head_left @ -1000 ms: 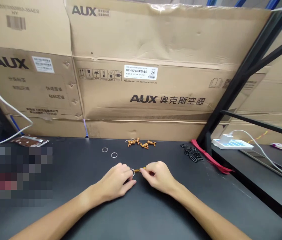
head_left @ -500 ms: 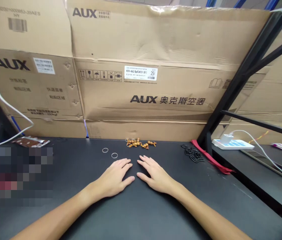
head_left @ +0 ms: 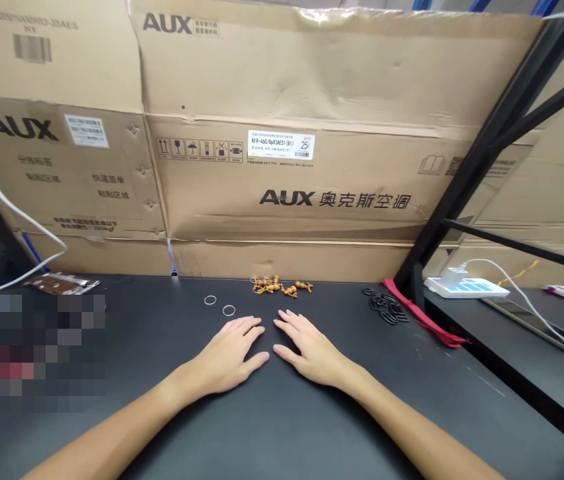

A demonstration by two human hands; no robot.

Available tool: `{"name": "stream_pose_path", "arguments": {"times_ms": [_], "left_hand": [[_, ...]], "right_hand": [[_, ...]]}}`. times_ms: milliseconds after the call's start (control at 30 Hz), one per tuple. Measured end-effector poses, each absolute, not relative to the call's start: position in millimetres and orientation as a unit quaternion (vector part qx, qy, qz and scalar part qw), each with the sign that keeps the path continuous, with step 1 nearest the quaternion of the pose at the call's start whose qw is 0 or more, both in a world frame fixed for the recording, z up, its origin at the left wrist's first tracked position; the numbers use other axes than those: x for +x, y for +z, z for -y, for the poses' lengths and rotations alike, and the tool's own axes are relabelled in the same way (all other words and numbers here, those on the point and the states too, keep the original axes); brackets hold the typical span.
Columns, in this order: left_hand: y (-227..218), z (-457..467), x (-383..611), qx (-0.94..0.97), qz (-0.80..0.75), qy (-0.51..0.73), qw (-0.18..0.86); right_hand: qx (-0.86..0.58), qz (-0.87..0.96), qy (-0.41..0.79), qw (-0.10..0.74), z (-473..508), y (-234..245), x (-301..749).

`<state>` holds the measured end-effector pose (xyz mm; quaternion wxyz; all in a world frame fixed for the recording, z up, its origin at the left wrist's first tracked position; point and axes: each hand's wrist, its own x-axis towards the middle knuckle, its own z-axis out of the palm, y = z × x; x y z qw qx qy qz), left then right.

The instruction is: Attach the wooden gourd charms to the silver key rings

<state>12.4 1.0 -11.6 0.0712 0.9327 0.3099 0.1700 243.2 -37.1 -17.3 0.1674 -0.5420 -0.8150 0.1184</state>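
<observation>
My left hand (head_left: 236, 355) lies flat on the black tabletop (head_left: 267, 427), fingers stretched out and nothing in them. Facing it, my right hand (head_left: 307, 348) also rests on the table with its fingers apart, holding nothing. Just beyond my left fingertips are two thin metal rings, one nearer (head_left: 229, 311) and one farther (head_left: 211, 301). Past both hands, by the cardboard, sits a small heap of golden-brown gourd-shaped pendants (head_left: 275, 287) with cords. Several black oblong loops, perhaps clips (head_left: 387, 307), lie in a pile to the right of my right hand.
Cardboard sheets (head_left: 282, 230) stand along the back edge. A red strap (head_left: 425, 317) lies beside the black metal frame (head_left: 462, 180) at right. Beyond it are a white power strip (head_left: 467, 288) and cable. A brown plastic packet (head_left: 62, 283) lies at left, behind a pixelated area.
</observation>
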Motion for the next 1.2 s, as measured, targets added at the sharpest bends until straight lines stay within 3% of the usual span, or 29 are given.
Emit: {"name": "stream_pose_path", "arguments": {"times_ms": [833,1200], "left_hand": [[-12.1,-0.6,12.5,0.933,-0.309,0.175,0.067],[-10.9,1.1,12.8,0.93,-0.312,0.18,0.073]], "right_hand": [[-0.539,0.818,0.109,0.167,32.7,-17.5,245.5],[-0.555,0.798,0.005,0.234,-6.7,-28.0,262.1]]}}
